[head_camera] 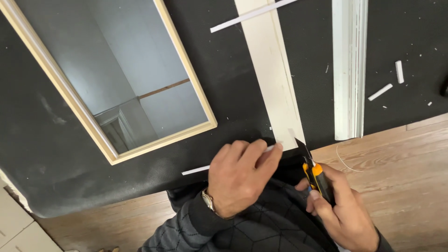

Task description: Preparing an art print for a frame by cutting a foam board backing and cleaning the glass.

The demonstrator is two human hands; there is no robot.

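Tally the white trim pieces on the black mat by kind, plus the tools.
Wide flat white boards: 1
Ribbed white mouldings: 1
Thin white strips: 2
Short white offcuts: 2
Utility knives: 1
Total: 7

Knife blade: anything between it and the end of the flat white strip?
Nothing visible. The utility knife in the right hand has its blade tip at the flat white strip's near end; the left hand pins a thin white strip beside it.
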